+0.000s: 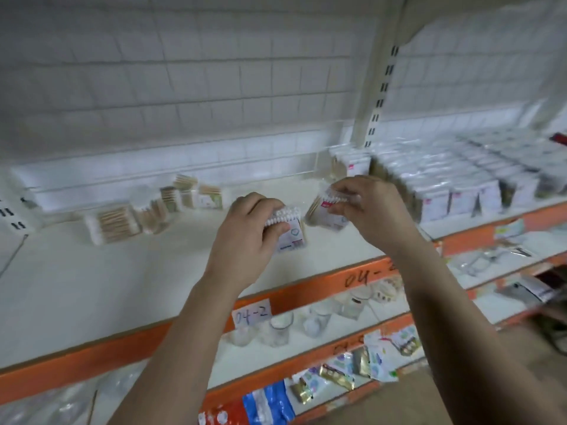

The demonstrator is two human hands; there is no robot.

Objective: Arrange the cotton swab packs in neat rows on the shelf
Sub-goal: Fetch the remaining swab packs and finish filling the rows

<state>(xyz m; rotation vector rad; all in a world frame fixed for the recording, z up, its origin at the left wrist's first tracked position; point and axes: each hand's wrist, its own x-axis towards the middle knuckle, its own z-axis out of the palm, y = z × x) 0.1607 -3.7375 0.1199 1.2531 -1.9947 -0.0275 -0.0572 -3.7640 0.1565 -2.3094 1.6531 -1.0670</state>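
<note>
Plastic swab packs held: left hand, right hand.

The shelf has a white, matt and smooth top; its front edge is orange paint, with a paper label. The cotton swab pack in the left hand and the second pack in the right hand are clear glossy plastic film, with pale wooden sticks and white fluffy cotton tips inside. The cups below are transparent and shiny.
</note>
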